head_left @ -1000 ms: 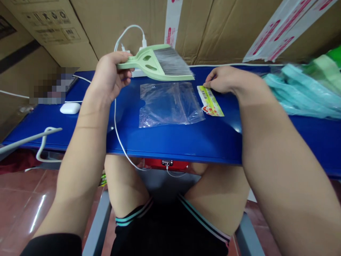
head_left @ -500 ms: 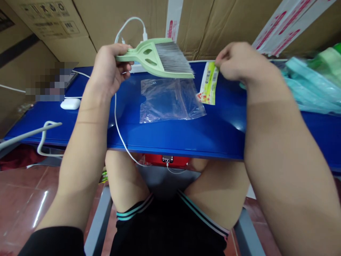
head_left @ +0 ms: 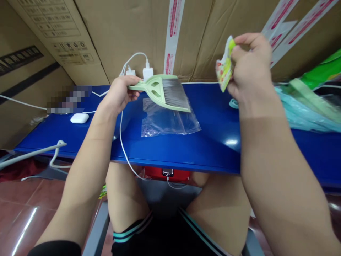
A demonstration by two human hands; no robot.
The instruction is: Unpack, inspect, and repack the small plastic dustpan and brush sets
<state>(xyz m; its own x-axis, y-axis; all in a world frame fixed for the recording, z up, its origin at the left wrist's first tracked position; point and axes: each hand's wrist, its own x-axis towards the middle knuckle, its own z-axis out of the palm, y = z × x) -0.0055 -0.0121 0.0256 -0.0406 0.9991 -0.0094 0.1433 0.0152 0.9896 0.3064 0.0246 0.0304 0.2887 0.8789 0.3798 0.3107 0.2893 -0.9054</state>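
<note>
My left hand (head_left: 122, 93) grips the handle of a pale green hand brush (head_left: 154, 89) with grey bristles, held with a matching green frame. The brush is over a clear plastic bag (head_left: 170, 122) that lies flat on the blue table; whether they touch I cannot tell. Raised in front of the cardboard, my right hand (head_left: 252, 62) pinches a small yellow and white printed wrapper (head_left: 225, 69), which looks creased. Part of the wrapper is hidden behind the fingers.
The blue table (head_left: 213, 149) backs onto cardboard boxes (head_left: 128, 28). White chargers (head_left: 148, 73) with cables stand behind the brush. A white earbud case (head_left: 79, 118) lies left. Teal plastic bags (head_left: 306, 113) sit right. Below, a phone (head_left: 167, 172) rests on something red.
My right hand has lifted the wrapper up off the table level, and it is now more crumpled. My left hand still holds the brush above the clear bag. The camera view has tilted upward.
</note>
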